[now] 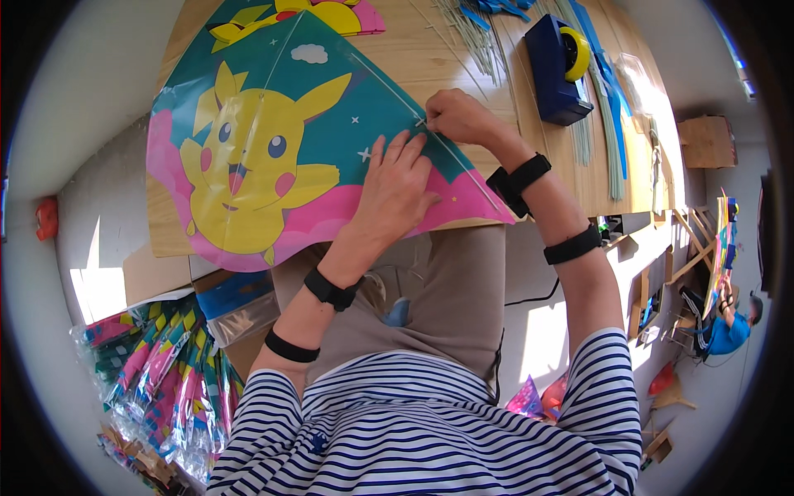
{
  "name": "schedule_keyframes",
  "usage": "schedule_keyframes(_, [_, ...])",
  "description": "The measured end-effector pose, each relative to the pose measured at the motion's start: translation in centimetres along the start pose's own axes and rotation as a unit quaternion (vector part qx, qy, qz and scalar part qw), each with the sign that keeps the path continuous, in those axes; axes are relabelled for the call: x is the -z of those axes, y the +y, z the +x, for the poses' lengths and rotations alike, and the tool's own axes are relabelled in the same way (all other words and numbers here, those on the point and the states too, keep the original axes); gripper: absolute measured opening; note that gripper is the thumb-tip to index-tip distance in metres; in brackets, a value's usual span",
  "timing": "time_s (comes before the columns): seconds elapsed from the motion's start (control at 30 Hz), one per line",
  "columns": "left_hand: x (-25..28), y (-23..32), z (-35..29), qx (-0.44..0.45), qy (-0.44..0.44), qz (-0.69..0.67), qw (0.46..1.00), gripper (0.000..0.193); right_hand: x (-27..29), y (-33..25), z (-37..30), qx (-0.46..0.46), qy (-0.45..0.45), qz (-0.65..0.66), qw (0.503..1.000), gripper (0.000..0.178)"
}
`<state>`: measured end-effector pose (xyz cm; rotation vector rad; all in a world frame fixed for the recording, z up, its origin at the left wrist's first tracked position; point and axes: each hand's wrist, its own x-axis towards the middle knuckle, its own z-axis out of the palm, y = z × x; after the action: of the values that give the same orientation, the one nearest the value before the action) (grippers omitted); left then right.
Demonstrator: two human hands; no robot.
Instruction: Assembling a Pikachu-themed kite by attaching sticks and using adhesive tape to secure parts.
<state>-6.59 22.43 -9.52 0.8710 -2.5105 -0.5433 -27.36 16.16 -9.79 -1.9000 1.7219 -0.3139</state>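
A printed kite [327, 107] in teal and pink, with a big yellow cartoon animal on it, lies on the wooden table in front of me. A thin pale rod [463, 161] runs along its right edge. My left hand [393, 186] rests on the kite with its fingers spread, the fingertips beside that rod. Just right of them, my right hand [459, 116] is closed in a pinch at the kite's edge, over the rod. What its fingertips grip is hidden.
A blue tape dispenser [552, 74] with a yellow roll stands at the right. Around it lie thin rods [583, 136] and blue strips [612, 107]. Another printed sheet [360, 18] is at the far edge. Bagged kites [169, 372] pile up lower left. A person [728, 326] sits far right.
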Motion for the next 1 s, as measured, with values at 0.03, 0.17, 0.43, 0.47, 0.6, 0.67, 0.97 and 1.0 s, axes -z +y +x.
schedule_keyframes(0.03, [-0.1, -0.1, 0.1, -0.001, -0.001, 0.0, 1.0, 0.043, -0.1, 0.0, 0.1, -0.004, 0.002, -0.004, 1.0, 0.016])
schedule_keyframes(0.17, [-0.5, -0.5, 0.4, 0.002, -0.012, 0.005, 1.0, 0.046, -0.6, 0.5, 0.2, 0.0, 0.014, -0.021, 1.0, 0.016])
schedule_keyframes(0.43, [-0.9, -0.7, 0.2, 0.027, -0.026, 0.022, 0.999, 0.051, -0.3, -0.6, 0.0, -0.059, 0.009, -0.079, 0.995, 0.019])
schedule_keyframes(0.47, [-0.9, -0.7, 0.1, 0.03, -0.028, 0.024, 0.999, 0.052, -0.3, -0.7, -0.1, -0.074, 0.016, -0.086, 0.993, 0.019])
schedule_keyframes(0.6, [-0.6, -0.7, 0.2, 0.034, -0.035, 0.027, 0.998, 0.053, 0.2, -0.2, 0.0, -0.139, 0.013, -0.046, 0.989, 0.027])
schedule_keyframes(0.67, [-0.6, -0.6, 0.2, 0.037, -0.037, 0.03, 0.998, 0.053, 0.4, 0.0, 0.0, -0.165, 0.003, -0.021, 0.986, 0.033])
schedule_keyframes(0.97, [-0.8, -0.7, 0.1, 0.047, -0.044, 0.04, 0.997, 0.054, 1.7, -2.7, -3.6, -0.124, 0.2, -0.001, 0.972, 0.017])
schedule_keyframes(1.0, [-0.8, -0.6, 0.2, 0.046, -0.041, 0.037, 0.997, 0.054, 1.1, -3.2, -3.7, -0.114, 0.204, -0.013, 0.972, 0.015])
